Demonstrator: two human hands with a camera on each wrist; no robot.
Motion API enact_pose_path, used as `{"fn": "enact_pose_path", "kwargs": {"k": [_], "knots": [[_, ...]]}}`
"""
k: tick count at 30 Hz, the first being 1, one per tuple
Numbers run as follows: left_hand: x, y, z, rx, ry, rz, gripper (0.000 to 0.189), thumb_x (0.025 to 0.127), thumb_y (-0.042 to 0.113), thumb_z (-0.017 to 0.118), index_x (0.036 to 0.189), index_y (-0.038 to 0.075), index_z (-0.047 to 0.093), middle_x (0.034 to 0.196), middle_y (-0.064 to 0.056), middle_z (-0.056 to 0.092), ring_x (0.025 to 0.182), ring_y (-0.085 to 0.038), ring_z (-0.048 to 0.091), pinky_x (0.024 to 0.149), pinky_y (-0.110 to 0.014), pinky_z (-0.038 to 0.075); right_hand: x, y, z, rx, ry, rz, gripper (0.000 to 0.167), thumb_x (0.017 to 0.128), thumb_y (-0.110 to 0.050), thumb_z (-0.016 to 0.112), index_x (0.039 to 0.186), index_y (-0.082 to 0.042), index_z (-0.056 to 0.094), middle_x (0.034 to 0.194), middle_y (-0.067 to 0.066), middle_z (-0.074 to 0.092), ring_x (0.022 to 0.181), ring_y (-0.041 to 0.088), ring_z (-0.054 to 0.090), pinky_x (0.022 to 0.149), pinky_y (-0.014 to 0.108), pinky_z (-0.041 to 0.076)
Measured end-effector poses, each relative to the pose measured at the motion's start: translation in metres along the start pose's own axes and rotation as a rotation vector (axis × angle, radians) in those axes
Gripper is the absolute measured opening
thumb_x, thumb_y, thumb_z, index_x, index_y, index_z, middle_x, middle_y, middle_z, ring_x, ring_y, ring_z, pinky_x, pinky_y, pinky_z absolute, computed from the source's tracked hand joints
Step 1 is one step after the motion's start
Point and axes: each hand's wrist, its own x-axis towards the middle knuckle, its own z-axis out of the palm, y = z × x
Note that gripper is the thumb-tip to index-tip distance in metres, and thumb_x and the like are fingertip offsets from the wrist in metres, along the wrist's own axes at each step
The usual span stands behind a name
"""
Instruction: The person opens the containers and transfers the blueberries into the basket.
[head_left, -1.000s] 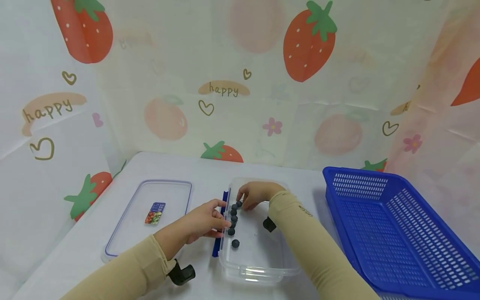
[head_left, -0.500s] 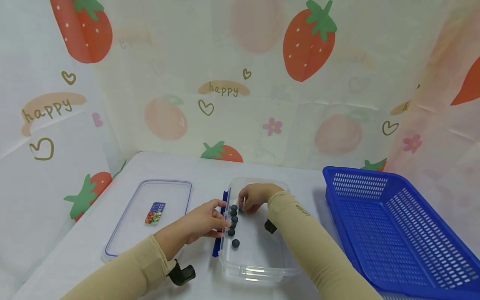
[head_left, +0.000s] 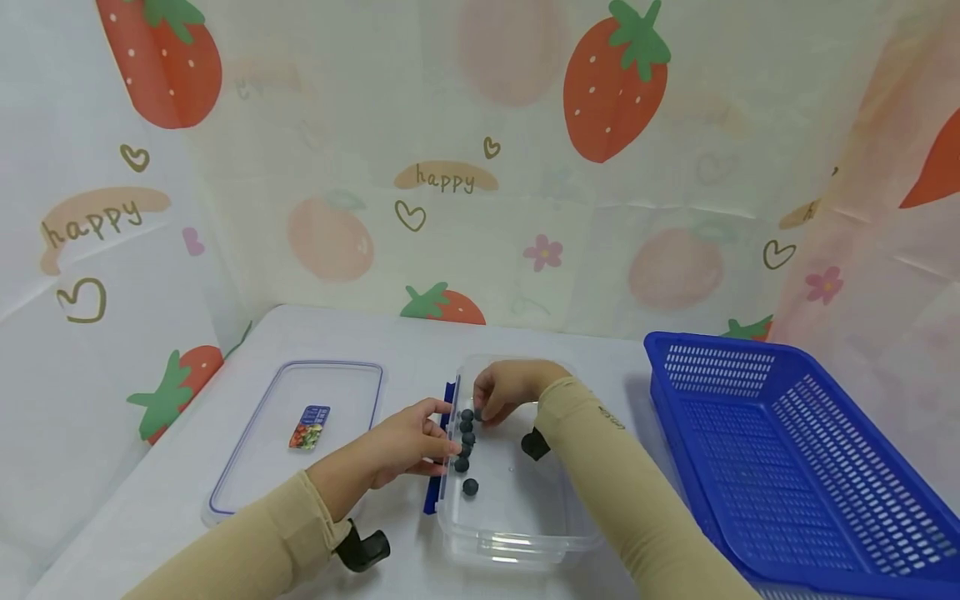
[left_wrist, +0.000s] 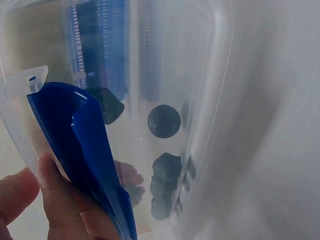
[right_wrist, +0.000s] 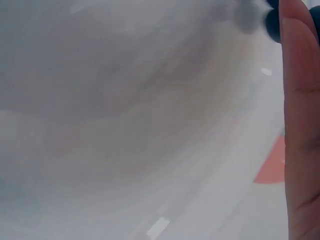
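Observation:
A clear plastic box [head_left: 525,500] stands mid-table. My left hand [head_left: 401,442] grips its left wall beside the blue latch flap [left_wrist: 95,150], thumb over the rim and fingers outside. Inside the box, several small dark balls [head_left: 467,438] line up along that wall. One lone ball [head_left: 470,487] lies nearer the front, also visible through the wall as a round ball [left_wrist: 164,121] in the left wrist view. At the far end of the row, my right hand [head_left: 513,390] reaches in and pinches a dark ball [head_left: 480,414], partly hidden by the fingers.
To the left lies a clear lid [head_left: 255,450] with a blue seal, a printed label [head_left: 309,427] on it. A blue perforated basket [head_left: 780,450] stands on the right. Patterned cloth [head_left: 465,250] hangs behind the table.
The right hand first shifts slightly away from the row with the pinched ball, then comes back left toward its far end. The left hand keeps its place on the box.

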Motion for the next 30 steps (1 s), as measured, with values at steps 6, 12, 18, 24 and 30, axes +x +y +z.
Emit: {"fn": "enact_pose_path", "kwargs": {"k": [6,12,18,24,30], "knots": [[-0.001,0.001,-0.001,0.002,0.006,-0.008,0.062,0.084,0.013,0.066,0.136,0.013,0.034,0.090,-0.010,0.058,0.079,-0.020,0.060,0.070,-0.031,0.055,-0.008,-0.008,-0.010,0.067,0.015,-0.055,0.011,0.080,0.005,0.063,0.089,0.000,0.059,0.093,0.014,0.061,0.086,0.024,0.064,0.078,0.032,0.054],[0.000,0.001,-0.001,0.001,-0.001,-0.016,0.062,0.083,0.013,0.066,0.136,0.012,0.034,0.091,-0.011,0.058,0.078,-0.020,0.060,0.069,-0.031,0.055,-0.021,-0.013,-0.023,0.063,0.050,-0.085,0.011,0.080,0.004,0.064,0.089,0.000,0.059,0.091,0.014,0.061,0.086,0.023,0.065,0.078,0.032,0.053],[0.000,0.001,-0.001,0.017,-0.012,-0.014,0.062,0.084,0.013,0.066,0.136,0.011,0.033,0.092,-0.012,0.058,0.078,-0.020,0.061,0.070,-0.030,0.055,-0.047,-0.020,-0.045,0.012,0.087,-0.143,0.012,0.080,0.005,0.063,0.090,0.000,0.057,0.092,0.014,0.057,0.090,0.025,0.064,0.080,0.033,0.053],[0.001,0.000,-0.001,0.023,-0.007,-0.007,0.063,0.084,0.012,0.066,0.137,0.010,0.032,0.092,-0.012,0.057,0.078,-0.020,0.061,0.069,-0.030,0.055,-0.079,-0.019,-0.067,0.003,0.123,-0.203,0.012,0.081,0.004,0.062,0.091,0.001,0.056,0.094,0.016,0.058,0.094,0.029,0.063,0.083,0.034,0.052],[0.001,0.000,0.000,0.020,0.008,-0.010,0.061,0.084,0.011,0.066,0.136,0.011,0.034,0.091,-0.011,0.057,0.078,-0.019,0.061,0.069,-0.030,0.055,-0.111,-0.005,-0.087,0.043,0.177,-0.236,0.016,0.080,0.002,0.063,0.094,0.003,0.054,0.097,0.019,0.059,0.094,0.027,0.062,0.085,0.036,0.050]]}}
